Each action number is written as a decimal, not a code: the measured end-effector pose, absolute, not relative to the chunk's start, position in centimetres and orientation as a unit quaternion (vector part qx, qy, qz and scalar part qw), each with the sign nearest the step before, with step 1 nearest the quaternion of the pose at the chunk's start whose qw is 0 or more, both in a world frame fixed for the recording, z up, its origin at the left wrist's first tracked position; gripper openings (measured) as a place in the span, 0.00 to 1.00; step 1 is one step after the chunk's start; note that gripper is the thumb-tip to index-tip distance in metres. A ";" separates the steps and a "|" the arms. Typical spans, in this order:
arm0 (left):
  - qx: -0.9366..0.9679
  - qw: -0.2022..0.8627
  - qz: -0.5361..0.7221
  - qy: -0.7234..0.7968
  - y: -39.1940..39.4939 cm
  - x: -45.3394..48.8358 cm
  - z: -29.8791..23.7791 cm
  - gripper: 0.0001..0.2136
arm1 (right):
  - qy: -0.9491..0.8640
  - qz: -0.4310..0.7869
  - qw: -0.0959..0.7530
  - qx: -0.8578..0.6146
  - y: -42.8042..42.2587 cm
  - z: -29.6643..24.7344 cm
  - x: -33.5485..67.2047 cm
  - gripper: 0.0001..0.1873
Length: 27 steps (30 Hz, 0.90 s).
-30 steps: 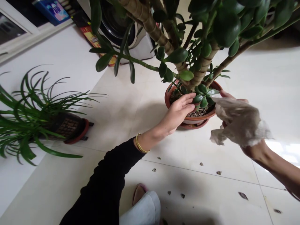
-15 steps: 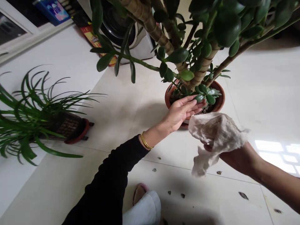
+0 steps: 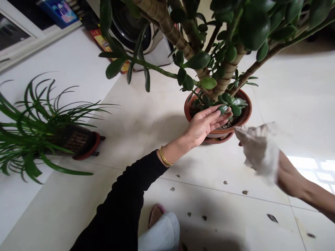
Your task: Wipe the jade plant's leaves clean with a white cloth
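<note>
Loosely, low leaves (image 3: 236,110) are touched by the left hand's (image 3: 200,128) extended fingers over the near rim of the pot (image 3: 222,132); right of the pot, beside open floor (image 3: 295,97), a cloth (image 3: 258,148) is gripped by the right hand (image 3: 284,170).

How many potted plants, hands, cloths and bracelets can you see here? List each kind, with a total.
Potted plants: 2, the thick-leaved plant and the grassy plant
Hands: 2, the left hand and the right hand, partly hidden
Cloths: 1, the greyish cloth
Bracelets: 1, the gold bracelet
Total: 6
</note>
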State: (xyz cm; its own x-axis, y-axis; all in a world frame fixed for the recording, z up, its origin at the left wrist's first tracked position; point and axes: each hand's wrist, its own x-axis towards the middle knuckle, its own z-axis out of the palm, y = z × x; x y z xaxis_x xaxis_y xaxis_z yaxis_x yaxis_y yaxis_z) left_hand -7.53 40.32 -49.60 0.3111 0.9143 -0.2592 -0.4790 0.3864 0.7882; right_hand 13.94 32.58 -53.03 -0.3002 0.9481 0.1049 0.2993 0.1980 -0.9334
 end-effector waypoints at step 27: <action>0.311 0.751 0.453 0.365 40.6 -7.1 -51.3 0.19 | -0.816 -0.024 0.145 -0.560 37.2 -53.4 9.9 0.20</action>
